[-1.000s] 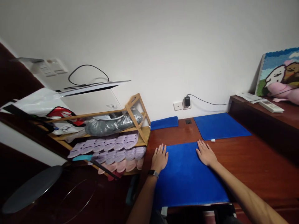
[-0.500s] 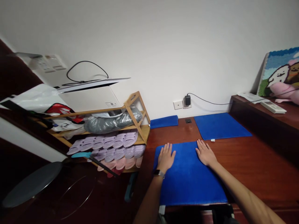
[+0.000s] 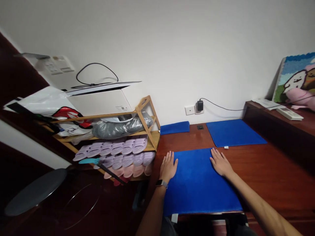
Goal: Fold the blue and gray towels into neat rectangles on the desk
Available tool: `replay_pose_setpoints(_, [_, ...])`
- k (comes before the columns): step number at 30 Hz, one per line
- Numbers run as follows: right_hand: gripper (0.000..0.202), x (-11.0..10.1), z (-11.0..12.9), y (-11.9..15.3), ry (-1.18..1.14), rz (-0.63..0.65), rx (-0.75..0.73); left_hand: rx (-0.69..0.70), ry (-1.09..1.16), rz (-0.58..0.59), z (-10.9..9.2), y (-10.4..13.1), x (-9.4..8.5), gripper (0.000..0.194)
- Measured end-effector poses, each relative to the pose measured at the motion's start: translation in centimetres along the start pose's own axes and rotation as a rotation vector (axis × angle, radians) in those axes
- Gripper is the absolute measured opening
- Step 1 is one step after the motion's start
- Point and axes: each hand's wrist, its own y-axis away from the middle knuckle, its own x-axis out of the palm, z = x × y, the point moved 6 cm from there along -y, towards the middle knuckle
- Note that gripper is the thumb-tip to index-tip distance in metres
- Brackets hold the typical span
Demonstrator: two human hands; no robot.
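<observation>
A blue cloth (image 3: 197, 183) lies spread flat at the front edge of the brown wooden desk (image 3: 275, 177), a white tag at its near left corner. My left hand (image 3: 168, 166), with a watch on the wrist, rests flat on its far left corner, fingers stretched out. On the far right corner lies my right hand (image 3: 221, 163), also flat with fingers apart. Behind it, a second blue cloth (image 3: 235, 132) is spread on the desk. Near the wall a folded blue cloth (image 3: 175, 127) lies at the back left.
A wooden rack (image 3: 154, 137) with several slippers (image 3: 128, 146) and a white box (image 3: 100, 103) stands left of the desk. A black plug adapter (image 3: 200, 105) sits in the wall socket. On the raised right ledge are a remote (image 3: 289, 113) and a pink plush toy (image 3: 301, 97).
My left hand has shifted left to the front cloth's edge, and my right hand slightly right. Both stay flat on the cloth. The view has turned a little.
</observation>
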Motion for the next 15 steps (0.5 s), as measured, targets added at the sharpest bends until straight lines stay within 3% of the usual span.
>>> replay_pose_setpoints(4, [0.071, 0.1, 0.3, 0.3, -0.009, 0.001, 0.007, 0.004, -0.04, 0.025, 0.5, 0.1, -0.5, 0.062])
replay_pose_setpoints(7, [0.071, 0.0, 0.5, 0.3, -0.02, -0.003, 0.003, 0.055, -0.072, -0.008, -2.0, 0.0, -1.5, 0.06])
replay_pose_setpoints(10, [0.071, 0.1, 0.4, 0.2, -0.034, -0.025, -0.006, 0.194, -0.004, -0.071, -8.8, -0.5, -1.7, 0.061])
replay_pose_setpoints(13, [0.07, 0.5, 0.2, 0.1, -0.008, -0.02, -0.014, 0.321, 0.124, -0.066, -16.9, -1.2, -0.5, 0.062])
replay_pose_setpoints(15, [0.069, 0.7, 0.0, 0.1, 0.024, -0.004, -0.022, 0.318, 0.175, -0.018, -20.1, -1.8, 0.6, 0.064])
